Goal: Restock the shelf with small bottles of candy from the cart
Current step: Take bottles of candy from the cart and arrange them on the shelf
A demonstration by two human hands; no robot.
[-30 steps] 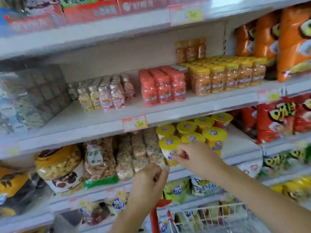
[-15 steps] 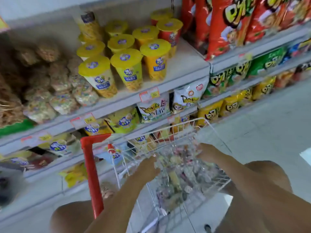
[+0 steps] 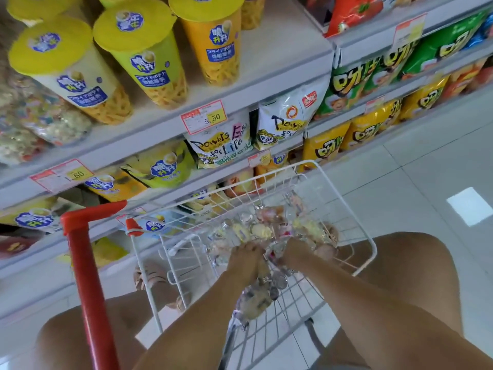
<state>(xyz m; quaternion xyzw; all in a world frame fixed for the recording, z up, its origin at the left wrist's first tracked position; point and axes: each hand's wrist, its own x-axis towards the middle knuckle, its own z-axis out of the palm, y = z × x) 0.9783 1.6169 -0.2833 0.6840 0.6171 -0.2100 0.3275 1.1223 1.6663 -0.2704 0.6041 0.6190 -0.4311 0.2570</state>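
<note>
Deep in the cart, left hand and right hand side by side on the bottles heaped toward its right rim, fingers curled under, grip impossible to tell, so best gather a few upright by the caps before lifting.

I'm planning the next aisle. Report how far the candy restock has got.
Done: nothing to confirm; the candy shelf is out of view. In hand: the left hand and right hand are down among the bottles in the cart; whether either grips one is unclear. Left: a heap of bottles lies in the cart, so much restocking remains.
</note>
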